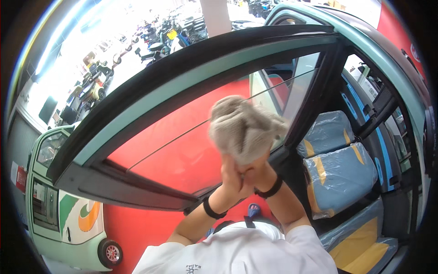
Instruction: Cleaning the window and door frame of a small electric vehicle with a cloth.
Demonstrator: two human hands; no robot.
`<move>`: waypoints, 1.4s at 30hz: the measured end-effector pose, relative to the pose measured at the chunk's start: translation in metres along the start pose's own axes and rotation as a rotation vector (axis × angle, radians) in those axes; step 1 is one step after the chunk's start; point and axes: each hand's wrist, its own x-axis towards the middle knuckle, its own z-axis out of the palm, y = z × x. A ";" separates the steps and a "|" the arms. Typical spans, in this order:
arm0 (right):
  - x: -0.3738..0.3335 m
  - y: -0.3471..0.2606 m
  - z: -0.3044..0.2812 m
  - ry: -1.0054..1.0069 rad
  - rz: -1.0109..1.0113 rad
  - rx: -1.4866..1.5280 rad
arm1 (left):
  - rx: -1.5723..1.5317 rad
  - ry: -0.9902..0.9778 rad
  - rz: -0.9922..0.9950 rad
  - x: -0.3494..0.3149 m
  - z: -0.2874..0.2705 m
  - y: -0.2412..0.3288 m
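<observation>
A bunched beige-grey cloth is raised in front of me, close to the window of an open vehicle door. My left hand grips its lower edge from the left. Beside it, my right hand closes on the same cloth, and the two hands meet at the wrists' height. Folds of the cloth cover most of my fingertips. Behind the cloth, the door's glass shows a red floor, with a thin dark line running across it.
On the right, the vehicle's cabin holds blue and yellow seats in clear plastic. A pale green vehicle stands on the left. Several scooters are lined up at the far side, near a pillar. Red floor lies below the door.
</observation>
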 end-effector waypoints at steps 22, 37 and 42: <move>-0.177 0.080 -0.037 -0.508 0.365 0.196 | 0.288 -0.279 -0.124 -0.069 -0.007 -0.022; -0.228 -0.007 0.086 -0.383 -0.173 0.122 | 0.869 -0.523 -0.331 -0.184 -0.161 0.061; -0.188 0.036 0.010 -0.385 -0.075 -0.080 | 0.564 -0.438 -0.362 -0.181 -0.085 0.008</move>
